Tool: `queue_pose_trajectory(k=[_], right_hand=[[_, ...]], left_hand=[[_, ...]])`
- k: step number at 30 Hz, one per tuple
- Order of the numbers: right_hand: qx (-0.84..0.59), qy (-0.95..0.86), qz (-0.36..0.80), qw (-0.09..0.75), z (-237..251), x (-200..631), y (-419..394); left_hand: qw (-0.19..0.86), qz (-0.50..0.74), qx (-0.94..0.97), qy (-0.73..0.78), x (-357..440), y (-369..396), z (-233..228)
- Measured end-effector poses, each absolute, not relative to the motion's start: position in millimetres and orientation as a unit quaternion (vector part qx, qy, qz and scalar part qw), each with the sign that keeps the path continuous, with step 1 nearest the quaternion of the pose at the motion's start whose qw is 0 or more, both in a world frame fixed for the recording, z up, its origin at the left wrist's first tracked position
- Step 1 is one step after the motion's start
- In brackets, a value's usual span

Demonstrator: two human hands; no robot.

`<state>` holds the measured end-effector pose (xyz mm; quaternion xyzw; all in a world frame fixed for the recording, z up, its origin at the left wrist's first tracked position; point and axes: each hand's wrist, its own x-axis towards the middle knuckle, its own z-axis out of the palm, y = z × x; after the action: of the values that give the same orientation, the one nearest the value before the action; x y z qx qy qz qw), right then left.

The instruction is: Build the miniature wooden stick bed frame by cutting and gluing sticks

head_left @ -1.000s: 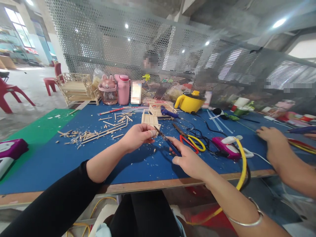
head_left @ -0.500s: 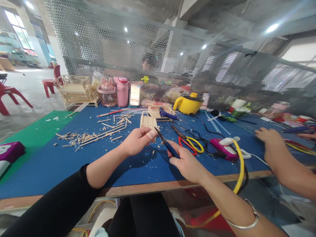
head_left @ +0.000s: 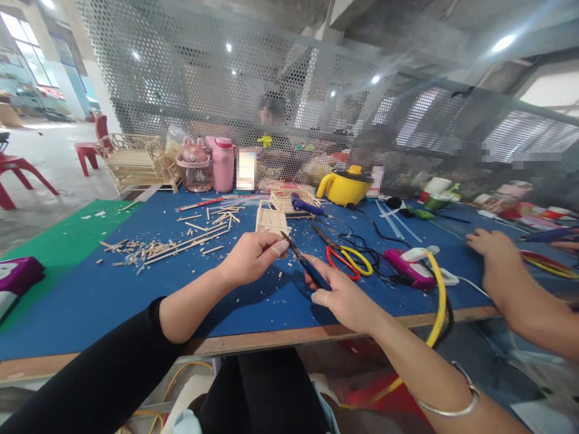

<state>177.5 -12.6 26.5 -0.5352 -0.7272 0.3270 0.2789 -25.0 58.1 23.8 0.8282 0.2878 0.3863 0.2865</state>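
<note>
My right hand (head_left: 346, 295) is closed around blue-handled pliers (head_left: 316, 273), whose dark jaws point up and left. The jaw tips reach the fingertips of my left hand (head_left: 246, 258). Thumb and fingers of that hand are pressed together in a pinch; whatever lies between them is too small or hidden to name. Just beyond the tips lies a small slatted frame of pale wooden sticks (head_left: 271, 221). To the left are loose thin sticks (head_left: 192, 244) and a heap of short offcuts (head_left: 147, 252).
Red-and-yellow-handled scissors (head_left: 348, 261), a blue glue gun (head_left: 307, 207) and a purple power strip (head_left: 409, 268) lie to the right. A yellow pot (head_left: 346, 188), a pink bottle (head_left: 223, 166) and a wooden rack (head_left: 138, 160) stand behind. Another person's hand (head_left: 493, 250) rests at far right.
Both hands stay almost in place, with the pliers' tips still at my left fingertips. The view has shifted very slightly.
</note>
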Motion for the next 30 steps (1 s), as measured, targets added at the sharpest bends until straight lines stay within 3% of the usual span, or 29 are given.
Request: queue_pose_trajectory(k=[4, 10, 23, 30], right_hand=[[-0.539, -0.736, 0.28, 0.298, 26, 173, -13], [-0.529, -0.732, 0.283, 0.324, 25, 168, -13], [-0.501, -0.723, 0.364, 0.306, 15, 180, 6], [-0.447, -0.738, 0.427, 0.27, 19, 176, 6]], left_hand=[[0.302, 0.403, 0.812, 0.294, -20, 55, 23], [0.538, 0.44, 0.675, 0.248, -13, 54, 19], [0.466, 0.444, 0.715, 0.272, -13, 63, 15], [0.571, 0.475, 0.612, 0.271, -2, 64, 15]])
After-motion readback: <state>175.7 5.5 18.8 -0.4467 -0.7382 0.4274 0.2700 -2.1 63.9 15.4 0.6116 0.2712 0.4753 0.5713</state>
